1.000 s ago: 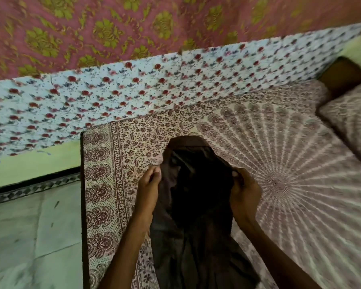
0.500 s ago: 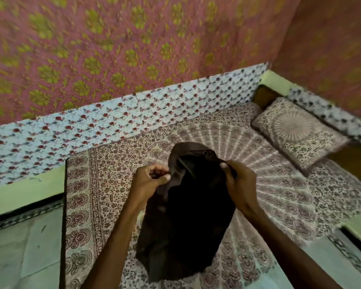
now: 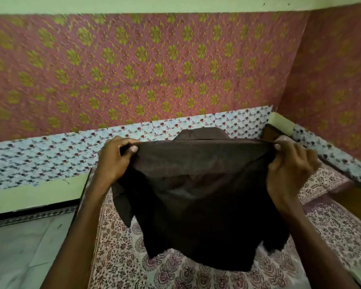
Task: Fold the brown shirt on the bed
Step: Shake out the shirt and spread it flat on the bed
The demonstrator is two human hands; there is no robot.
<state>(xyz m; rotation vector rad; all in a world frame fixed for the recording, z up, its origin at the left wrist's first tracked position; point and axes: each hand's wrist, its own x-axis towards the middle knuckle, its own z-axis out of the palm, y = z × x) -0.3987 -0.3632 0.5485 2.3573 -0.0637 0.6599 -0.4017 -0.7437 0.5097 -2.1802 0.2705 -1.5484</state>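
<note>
Both hands, left [image 3: 113, 161] and right [image 3: 290, 170], pinch the brown shirt [image 3: 196, 197] above my patterned bed [image 3: 133, 268]. Pink floral wall [image 3: 154, 69] behind, slightly blurred.

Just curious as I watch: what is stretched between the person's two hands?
In the head view, the brown shirt spans the gap, its top edge pulled taut from the left hand to the right hand, above the bed.

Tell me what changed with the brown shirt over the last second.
The dark brown cloth shirt went from bunched low over the patterned bedsheet to lifted and spread wide, collar up. The left hand and right hand moved up and apart. Both keep pinching its top edge.
</note>
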